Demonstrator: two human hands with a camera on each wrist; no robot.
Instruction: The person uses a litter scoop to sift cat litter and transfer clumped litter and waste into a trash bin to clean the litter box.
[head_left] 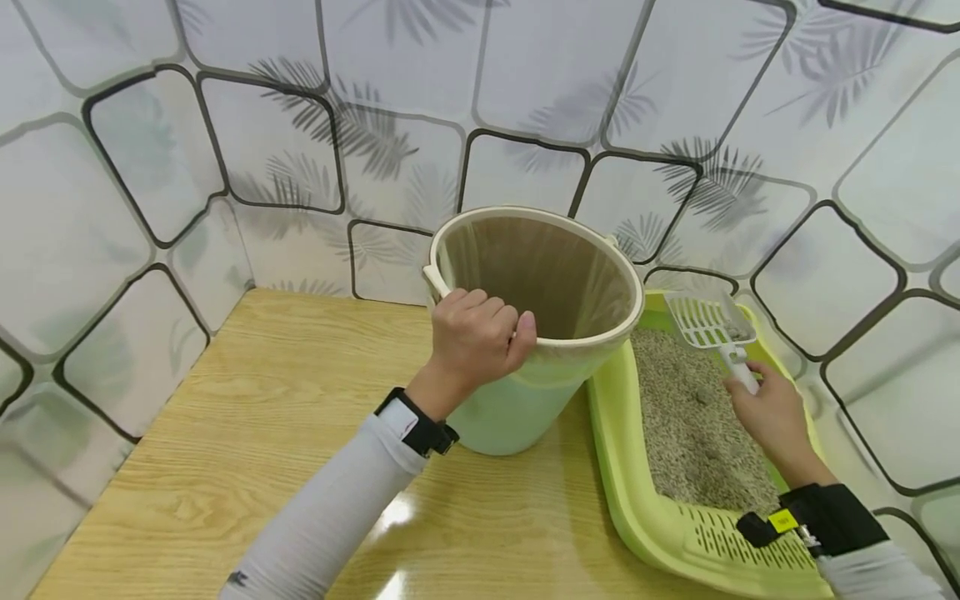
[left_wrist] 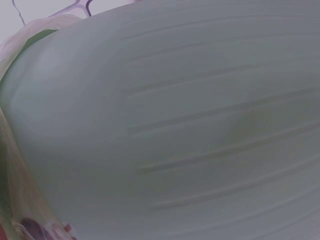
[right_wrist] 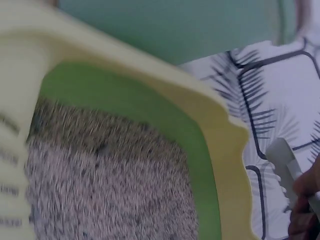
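My left hand (head_left: 480, 337) grips the near rim of a pale green trash bin (head_left: 502, 417), which is lined with a translucent bag and tilts slightly. In the left wrist view the bin's ribbed side (left_wrist: 210, 115) fills the picture, with bag film (left_wrist: 30, 195) at the edge. My right hand (head_left: 776, 417) holds a slotted litter scoop (head_left: 701, 321) by its handle, over the far end of a lime-green litter box (head_left: 622, 475). Some greyish bits lie in the scoop. Below it is grainy cat litter (head_left: 690, 417) with a few darker clumps.
Bin and litter box stand side by side on a wood-grain table (head_left: 300, 400). A patterned wall covering (head_left: 405, 183) rises close behind them and along both sides. The litter box has a perforated ledge (head_left: 731, 533) at its near end.
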